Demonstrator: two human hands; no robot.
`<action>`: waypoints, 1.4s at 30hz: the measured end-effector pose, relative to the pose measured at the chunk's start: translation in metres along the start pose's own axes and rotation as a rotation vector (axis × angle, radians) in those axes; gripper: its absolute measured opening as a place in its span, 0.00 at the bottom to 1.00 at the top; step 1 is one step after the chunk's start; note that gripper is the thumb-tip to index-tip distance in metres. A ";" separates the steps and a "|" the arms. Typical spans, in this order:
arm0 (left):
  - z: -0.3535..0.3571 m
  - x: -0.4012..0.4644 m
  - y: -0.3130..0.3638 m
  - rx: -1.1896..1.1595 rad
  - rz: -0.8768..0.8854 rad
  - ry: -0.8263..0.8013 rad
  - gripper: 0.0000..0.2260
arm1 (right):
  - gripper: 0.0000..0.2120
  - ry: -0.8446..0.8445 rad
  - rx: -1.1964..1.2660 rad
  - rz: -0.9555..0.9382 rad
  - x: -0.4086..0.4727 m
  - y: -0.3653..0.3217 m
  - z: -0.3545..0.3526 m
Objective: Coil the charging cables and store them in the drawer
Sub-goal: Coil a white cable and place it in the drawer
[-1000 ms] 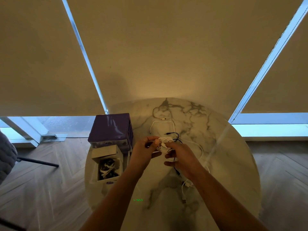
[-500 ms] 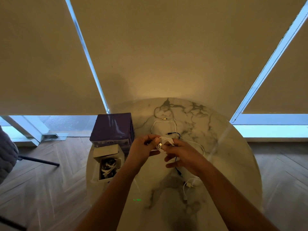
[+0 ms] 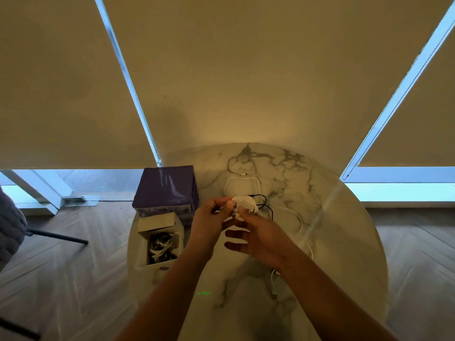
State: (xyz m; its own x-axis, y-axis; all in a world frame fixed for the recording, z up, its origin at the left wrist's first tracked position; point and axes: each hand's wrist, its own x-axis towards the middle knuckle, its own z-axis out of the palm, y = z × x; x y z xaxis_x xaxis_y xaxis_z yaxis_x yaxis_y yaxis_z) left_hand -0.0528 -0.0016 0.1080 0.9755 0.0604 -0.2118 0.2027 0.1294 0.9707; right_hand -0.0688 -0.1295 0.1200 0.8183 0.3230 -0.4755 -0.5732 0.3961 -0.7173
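Head view, coiled cable: you hold a small white cable bundle [image 3: 244, 204] above the round marble table [image 3: 344, 242], wound into a tight, slightly messy knot of loops, with a metal-tipped plug end showing at its lower left.
Head view, your left hand: your left hand [image 3: 209, 219] pinches the bundle's left side, thumb and forefinger curled onto it.
Head view, your right hand: your right hand [image 3: 258, 238] pinches the bundle from below with thumb and forefinger; the other fingers spread loose underneath.
Head view, loose cables: a white cable [image 3: 242, 179] lies looped on the table beyond your hands, a black cable [image 3: 266, 205] curls just behind the bundle, and another white cable [image 3: 274, 289] trails near your right forearm.
Head view, drawer: the drawer [image 3: 161, 239] stands pulled out from a purple organizer [image 3: 167, 188] at the table's left edge, with coiled black and white cables inside.
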 end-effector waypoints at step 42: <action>-0.005 0.014 -0.002 0.171 -0.025 -0.026 0.10 | 0.11 0.300 -0.510 -0.258 0.013 -0.006 -0.016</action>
State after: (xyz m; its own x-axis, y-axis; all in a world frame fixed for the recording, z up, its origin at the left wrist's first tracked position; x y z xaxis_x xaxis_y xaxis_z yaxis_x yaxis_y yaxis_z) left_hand -0.0396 0.0035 0.1028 0.9713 0.0333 -0.2355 0.2367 -0.0398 0.9708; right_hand -0.0536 -0.1412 0.1101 0.9460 -0.0119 -0.3240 -0.3242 -0.0531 -0.9445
